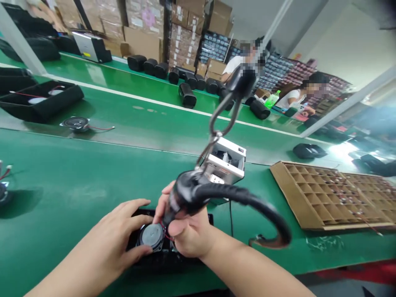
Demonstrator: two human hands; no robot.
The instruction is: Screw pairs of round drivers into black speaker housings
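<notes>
My right hand (pixel 185 231) is closed round a black powered screwdriver (pixel 182 198) that hangs from a metal hook and carries a thick black cable (pixel 253 204). Its tip points down at a round grey speaker driver (pixel 151 237) with red wires, seated in a black speaker housing (pixel 167 260) on the green bench. My left hand (pixel 120 235) rests on the housing's left side, fingers curved round the driver and steadying it.
A white box-shaped device (pixel 225 163) stands just behind the tool. A cardboard grid tray (pixel 334 194) lies at the right. A loose speaker driver (pixel 76 123) and a black tray (pixel 40 101) sit on the conveyor. Black speaker shells line the far belt; two people sit beyond.
</notes>
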